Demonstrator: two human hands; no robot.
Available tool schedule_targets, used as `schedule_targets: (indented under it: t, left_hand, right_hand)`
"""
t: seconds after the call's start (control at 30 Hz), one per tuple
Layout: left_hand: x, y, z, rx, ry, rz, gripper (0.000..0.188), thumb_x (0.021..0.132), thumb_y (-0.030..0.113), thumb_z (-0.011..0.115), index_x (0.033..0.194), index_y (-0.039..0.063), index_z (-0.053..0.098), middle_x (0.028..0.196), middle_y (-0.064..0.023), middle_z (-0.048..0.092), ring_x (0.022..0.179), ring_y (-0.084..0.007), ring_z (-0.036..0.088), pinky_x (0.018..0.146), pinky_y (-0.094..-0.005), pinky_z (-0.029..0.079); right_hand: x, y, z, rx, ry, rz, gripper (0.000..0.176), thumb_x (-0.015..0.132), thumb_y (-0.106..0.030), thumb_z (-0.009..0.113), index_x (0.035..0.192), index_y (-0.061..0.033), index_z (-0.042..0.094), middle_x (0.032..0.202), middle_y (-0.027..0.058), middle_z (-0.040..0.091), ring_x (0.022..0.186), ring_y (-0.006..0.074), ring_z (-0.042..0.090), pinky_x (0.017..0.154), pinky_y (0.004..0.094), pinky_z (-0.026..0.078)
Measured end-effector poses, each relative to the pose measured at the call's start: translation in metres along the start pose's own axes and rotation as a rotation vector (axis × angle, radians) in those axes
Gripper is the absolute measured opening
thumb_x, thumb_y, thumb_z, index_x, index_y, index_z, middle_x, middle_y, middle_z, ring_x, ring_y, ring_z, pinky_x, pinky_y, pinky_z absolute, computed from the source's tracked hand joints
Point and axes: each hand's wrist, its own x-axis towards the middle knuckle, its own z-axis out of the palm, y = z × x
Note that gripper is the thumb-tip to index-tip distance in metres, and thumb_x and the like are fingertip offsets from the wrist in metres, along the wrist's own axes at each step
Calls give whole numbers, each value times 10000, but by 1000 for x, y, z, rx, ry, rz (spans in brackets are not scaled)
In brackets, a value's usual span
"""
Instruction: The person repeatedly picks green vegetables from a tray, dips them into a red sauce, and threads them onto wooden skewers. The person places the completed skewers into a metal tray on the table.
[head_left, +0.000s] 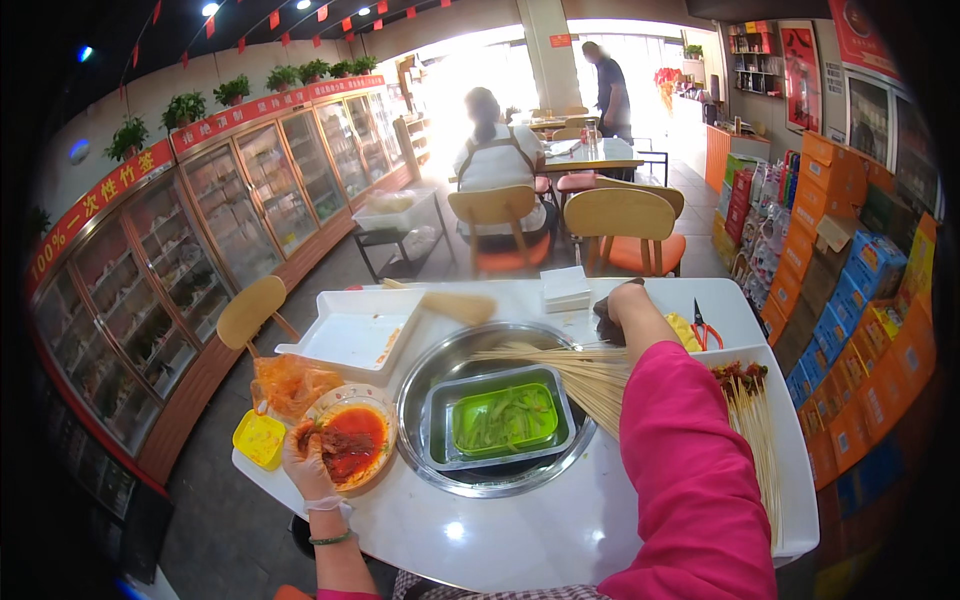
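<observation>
My left hand (304, 457), in a clear plastic glove, is at the left rim of a patterned plate (388, 420) of red sauce and dark red meat pieces, its fingers closed on some meat. My right arm, in a pink sleeve, reaches across the table; my right hand (619, 304) is at a dark brown cloth or bag (606, 330), its fingers mostly hidden. Bamboo skewers (592, 375) lie fanned beside that forearm. A green tray (487, 445) of green vegetable strips sits inside a clear rectangular tray (568, 405) over the round metal basin (420, 469).
A white tray (352, 330), orange plastic bag (289, 386) and yellow dish (259, 440) are at left. Red-handled scissors (705, 330) lie at right, behind a long tray (799, 465) of loaded skewers (750, 420). Two people (491, 165), (615, 90) are beyond the wooden chairs.
</observation>
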Motion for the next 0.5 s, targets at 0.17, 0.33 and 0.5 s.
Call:
schedule_targets:
  t: [0.17, 0.33, 0.5]
  left_hand:
    - [-5, 0, 2, -20, 31, -12, 194, 945, -113, 596, 1117, -38, 645, 1067, -74, 662, 945, -139, 641, 839, -245, 542]
    - [-8, -3, 1, -27, 60, 11, 184, 957, -99, 585, 1121, -40, 643, 1040, -71, 651, 904, -132, 623, 818, -245, 539]
    - [-10, 10, 9, 31, 75, 34, 181, 954, -91, 579, 1119, -44, 638, 989, -69, 637, 820, -128, 597, 756, -244, 519]
  right_hand:
    - [-11, -4, -6, -5, 4, -13, 370, 876, -198, 686, 1238, -131, 726, 1326, 114, 665, 1194, 292, 645, 961, 377, 541]
    - [15, -7, -2, -62, -48, -28, 404, 898, -229, 640, 1287, -134, 695, 1398, 121, 614, 1264, 309, 598, 1003, 391, 516]
    - [50, 0, 13, -115, 12, -27, 394, 887, -258, 647, 1251, -127, 716, 1363, 125, 639, 1239, 306, 617, 1006, 387, 513]
